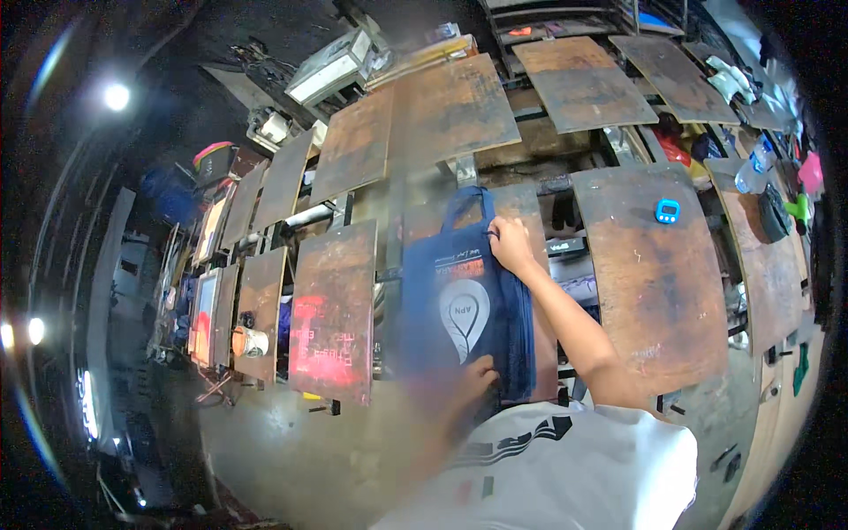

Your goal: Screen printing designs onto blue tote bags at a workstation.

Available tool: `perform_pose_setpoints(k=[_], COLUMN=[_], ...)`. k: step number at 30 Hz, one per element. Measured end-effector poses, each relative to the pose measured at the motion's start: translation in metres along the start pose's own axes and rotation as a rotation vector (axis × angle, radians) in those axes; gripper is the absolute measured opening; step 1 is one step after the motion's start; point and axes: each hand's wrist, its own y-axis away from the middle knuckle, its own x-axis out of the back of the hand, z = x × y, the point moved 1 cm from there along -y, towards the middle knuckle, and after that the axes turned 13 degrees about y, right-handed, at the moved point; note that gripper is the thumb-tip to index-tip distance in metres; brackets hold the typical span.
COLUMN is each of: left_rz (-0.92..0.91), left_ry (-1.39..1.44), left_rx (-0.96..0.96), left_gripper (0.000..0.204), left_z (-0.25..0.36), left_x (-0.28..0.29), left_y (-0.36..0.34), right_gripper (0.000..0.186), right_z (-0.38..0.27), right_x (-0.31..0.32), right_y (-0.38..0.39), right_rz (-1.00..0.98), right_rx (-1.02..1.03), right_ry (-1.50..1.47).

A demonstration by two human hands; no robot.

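Observation:
A navy blue tote bag [424, 309] with a white drop-shaped print lies on a board in front of me, its handle [468, 208] pointing away. More dark blue fabric layers show beneath its right side, like a stack of similar bags. My right hand [511, 246] pinches the bag's far right edge, close to the handle's base. Over the bag's near end rests my left hand [477, 378], its fingers partly curled. A hazy smear covers much of that hand and forearm, so its grip on the fabric is unclear.
Stained brown boards stand in rows on metal frames, with gaps between them. A blue timer [668, 211] sits on the right board [654, 291]. Beyond it are a plastic bottle [753, 170] and a dark pouch [774, 214]. A small tub [250, 342] stands at left.

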Motion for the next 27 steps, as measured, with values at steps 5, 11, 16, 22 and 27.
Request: perform_pose_setpoints(k=[5, 11, 16, 22, 27], left_rz=[0.081, 0.406, 0.83, 0.941, 0.909], left_ry=[0.116, 0.016, 0.048, -0.041, 0.187], left_rx=[0.018, -0.15, -0.532, -0.536, -0.391], left_gripper=[0.024, 0.022, 0.028, 0.018, 0.016], left_z=[0.033, 0.087, 0.157, 0.191, 0.177], left_x=[-0.015, 0.006, 0.043, 0.048, 0.046], left_y=[0.012, 0.021, 0.023, 0.047, 0.078], right_gripper=[0.019, 0.037, 0.024, 0.019, 0.014], right_z=[-0.044, -0.097, -0.13, -0.156, -0.161], right_x=[0.037, 0.072, 0.082, 0.095, 0.093], right_y=[0.026, 0.101, 0.152, 0.191, 0.205], right_rz=[-0.045, -0.04, -0.055, -0.06, -0.022], right_rx=[0.089, 0.124, 0.217, 0.198, 0.178], right_ry=[-0.426, -0.694, -0.608, -0.605, -0.694])
